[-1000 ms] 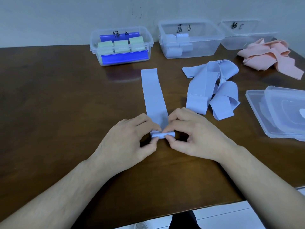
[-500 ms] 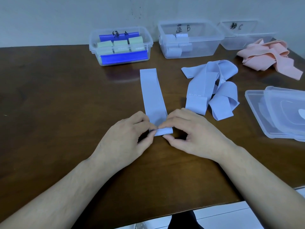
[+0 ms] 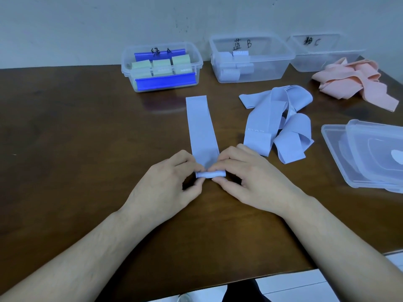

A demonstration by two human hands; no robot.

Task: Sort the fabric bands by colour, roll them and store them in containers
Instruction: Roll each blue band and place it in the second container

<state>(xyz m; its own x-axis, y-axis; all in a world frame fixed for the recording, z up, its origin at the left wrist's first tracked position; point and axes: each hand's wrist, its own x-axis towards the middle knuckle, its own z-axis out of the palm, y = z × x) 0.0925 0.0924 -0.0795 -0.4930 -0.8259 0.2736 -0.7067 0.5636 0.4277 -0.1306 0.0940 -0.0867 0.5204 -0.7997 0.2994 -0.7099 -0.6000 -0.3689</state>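
Note:
A pale blue fabric band [image 3: 201, 127] lies flat on the brown table [image 3: 76, 149], running away from me. Its near end is rolled into a small tight roll [image 3: 209, 174]. My left hand [image 3: 168, 188] pinches the roll's left end and my right hand [image 3: 250, 182] pinches its right end, fingers curled over it. More loose blue bands [image 3: 277, 120] lie in a heap to the right. Pink bands [image 3: 353, 80] are piled at the far right.
Three clear containers stand along the wall: the left one [image 3: 161, 66] holds green rolls and blue strips, the middle one [image 3: 250, 59] holds blue rolls, the right one [image 3: 322, 53] looks empty. Clear lids [image 3: 368, 158] are stacked at the right edge.
The rolled end has turned further up the band: half a second ago my fingers covered a flatter fold, now a round roll shows between them. The flat part is slightly shorter.

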